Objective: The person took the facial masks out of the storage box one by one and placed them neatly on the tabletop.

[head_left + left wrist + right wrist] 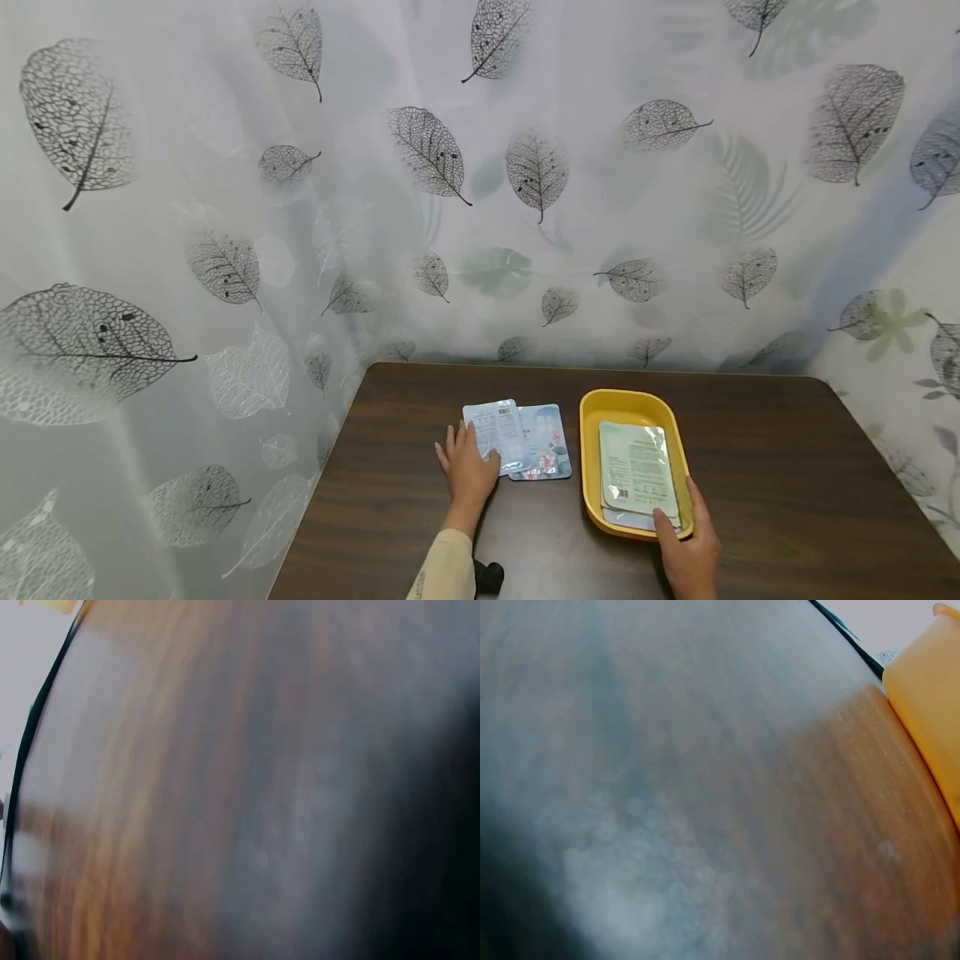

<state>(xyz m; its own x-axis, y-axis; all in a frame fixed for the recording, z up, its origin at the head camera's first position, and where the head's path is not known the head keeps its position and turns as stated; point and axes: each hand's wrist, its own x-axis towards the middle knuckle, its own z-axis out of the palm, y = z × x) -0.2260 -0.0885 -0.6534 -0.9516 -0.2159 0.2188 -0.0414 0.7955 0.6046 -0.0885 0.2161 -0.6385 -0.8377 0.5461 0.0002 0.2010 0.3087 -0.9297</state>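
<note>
In the head view a pale blue flat packet (501,435), much like a sheet-mask sachet, lies over part of a second packet (550,446) printed with pink flowers. My left hand (470,477) rests at the near left edge of the pale blue one, fingers spread and fairly straight. To the right stands a yellow plastic tray (592,433) with a pale green packet (636,467) on top of others inside. My right hand (692,554) grips the tray's near right corner, thumb over the rim and fingers along the outer side. Neither hand's fingers show in the wrist views.
A dark brown wooden table (780,467) bears everything. Leaf-printed curtains (480,250) hang behind it and along its left side. A small black object (489,577) is beside my left sleeve. The right wrist view catches the yellow tray's side at its right edge.
</note>
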